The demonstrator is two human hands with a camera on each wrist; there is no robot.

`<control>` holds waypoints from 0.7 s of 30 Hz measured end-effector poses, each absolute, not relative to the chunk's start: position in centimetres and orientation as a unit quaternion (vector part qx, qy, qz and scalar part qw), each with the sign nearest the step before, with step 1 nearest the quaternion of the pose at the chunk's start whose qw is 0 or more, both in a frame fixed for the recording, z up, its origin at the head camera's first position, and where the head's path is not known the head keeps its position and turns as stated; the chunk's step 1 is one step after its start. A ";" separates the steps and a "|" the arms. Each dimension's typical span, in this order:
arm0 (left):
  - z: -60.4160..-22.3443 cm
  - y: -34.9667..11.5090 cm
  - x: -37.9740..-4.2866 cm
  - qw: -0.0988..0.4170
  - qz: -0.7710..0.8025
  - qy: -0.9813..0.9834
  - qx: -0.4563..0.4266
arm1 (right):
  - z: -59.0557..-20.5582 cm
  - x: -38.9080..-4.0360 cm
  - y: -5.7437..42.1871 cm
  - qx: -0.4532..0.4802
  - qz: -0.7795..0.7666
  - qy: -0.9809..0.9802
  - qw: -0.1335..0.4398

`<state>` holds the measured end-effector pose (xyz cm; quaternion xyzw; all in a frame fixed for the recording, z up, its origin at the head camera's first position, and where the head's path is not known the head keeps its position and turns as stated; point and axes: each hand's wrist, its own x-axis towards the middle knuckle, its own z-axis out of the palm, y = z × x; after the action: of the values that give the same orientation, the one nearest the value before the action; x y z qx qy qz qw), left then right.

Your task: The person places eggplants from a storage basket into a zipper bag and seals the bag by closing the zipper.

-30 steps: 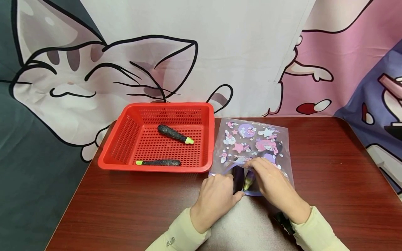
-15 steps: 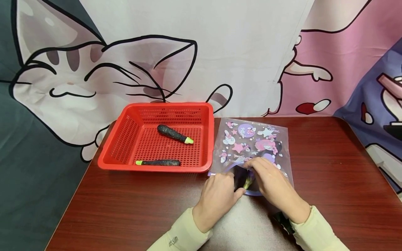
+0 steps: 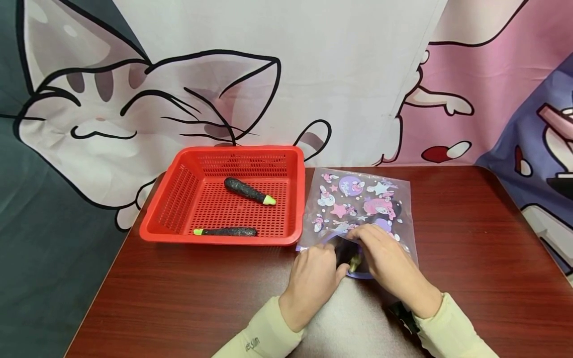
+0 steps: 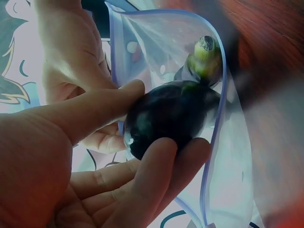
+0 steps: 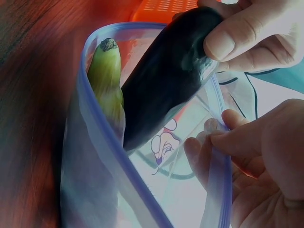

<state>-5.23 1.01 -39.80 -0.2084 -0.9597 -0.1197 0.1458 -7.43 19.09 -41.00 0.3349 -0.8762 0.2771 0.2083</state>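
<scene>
left hand (image 3: 311,283) slightly farther right, clamped on dark eggplant (image 5: 166,76); right hand (image 3: 394,263) clamped on printed bag (image 3: 355,196)

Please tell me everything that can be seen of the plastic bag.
The plastic bag looks transparent, printed with pink, white and purple cartoon figures and stars, edged in purple along its mouth. It lies on the table, right of the red basket, mouth open toward the person. The right hand pinches its edge. Inside are a green-stemmed eggplant and, partly, a dark eggplant that the left hand holds.
</scene>
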 end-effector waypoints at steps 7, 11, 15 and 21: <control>-39.8 1.1 -5.3 0.160 -0.118 -0.955 -0.222 | -41.0 -7.5 19.0 0.338 0.282 -0.874 0.205; -40.0 1.1 -5.3 0.171 -0.118 -0.952 -0.224 | -41.0 -7.6 19.0 0.340 0.281 -0.872 0.212; -40.2 1.2 -5.3 0.182 -0.114 -0.950 -0.227 | -41.0 -7.5 19.0 0.340 0.279 -0.872 0.214; -40.5 1.5 -5.3 0.192 -0.115 -0.948 -0.229 | -41.0 -7.5 19.1 0.336 0.277 -0.874 0.214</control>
<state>-5.31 1.54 -40.49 -0.2287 -0.9475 -0.1147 0.1917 -7.50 19.10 -40.98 0.3365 -0.8741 0.2770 0.2144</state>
